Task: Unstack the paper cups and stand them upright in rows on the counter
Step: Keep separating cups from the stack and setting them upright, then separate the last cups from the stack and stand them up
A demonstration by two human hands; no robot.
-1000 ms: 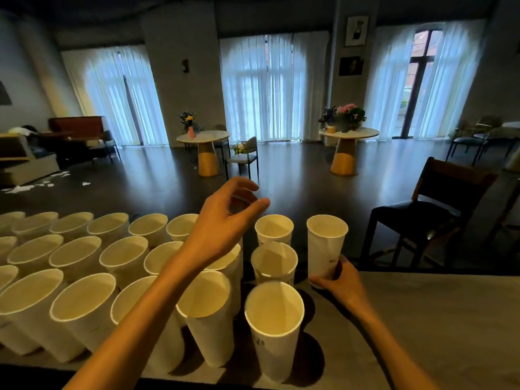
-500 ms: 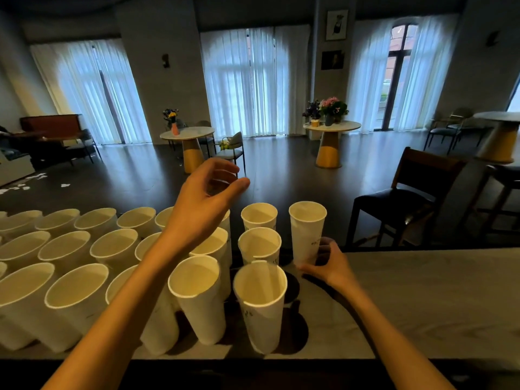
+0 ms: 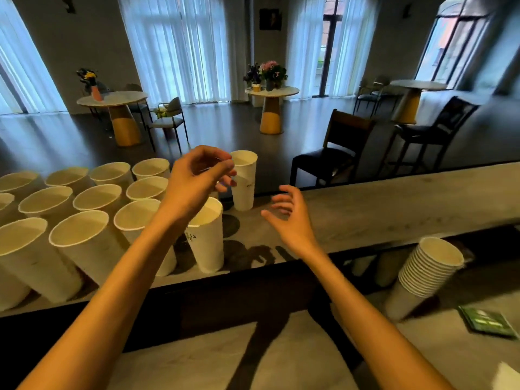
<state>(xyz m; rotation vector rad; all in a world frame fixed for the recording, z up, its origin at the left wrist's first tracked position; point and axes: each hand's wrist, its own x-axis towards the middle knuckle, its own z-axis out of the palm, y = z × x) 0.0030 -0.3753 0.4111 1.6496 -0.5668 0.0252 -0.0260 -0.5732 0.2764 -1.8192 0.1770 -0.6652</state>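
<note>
Since a sec ago my right hand [image 3: 291, 218] let go of the end cup [image 3: 244, 184], fingers now loose & empty; left hand [image 3: 197, 184] hovers half-curled, holding nothing, over the rows.

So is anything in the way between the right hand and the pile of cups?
Nothing visible. The right hand hovers over bare counter, and the stack of cups sits lower, to its right, with open space between.

leftmost cups [image 3: 8, 266] cut by frame edge, left hand [image 3: 194, 184] hiding cups behind
</note>
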